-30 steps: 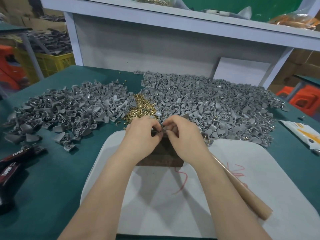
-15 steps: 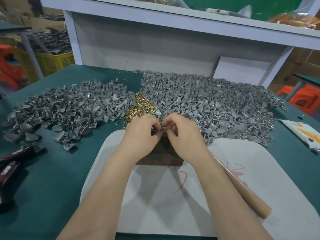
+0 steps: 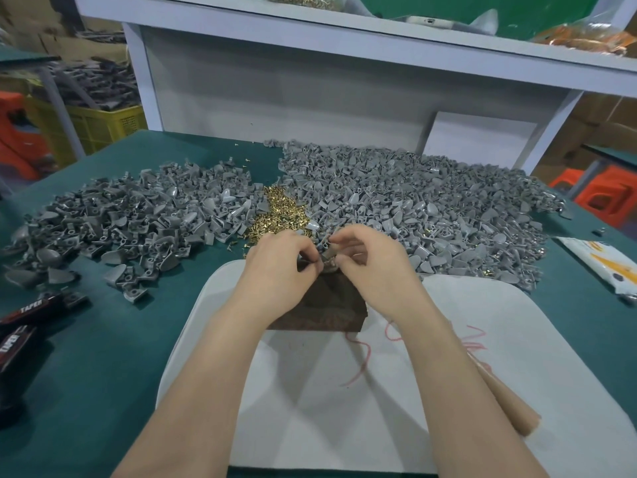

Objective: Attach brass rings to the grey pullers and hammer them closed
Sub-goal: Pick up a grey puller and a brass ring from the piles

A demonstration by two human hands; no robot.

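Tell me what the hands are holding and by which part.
The left hand and right hand pinch one small grey puller between their fingertips, above the dark block. Fingers hide most of it, so which part cannot be told.

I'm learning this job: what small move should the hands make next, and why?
Probably lower the puller onto the block for hammering: the left hand and right hand both pinch it over the block, and the hammer handle lies unheld by the right forearm.
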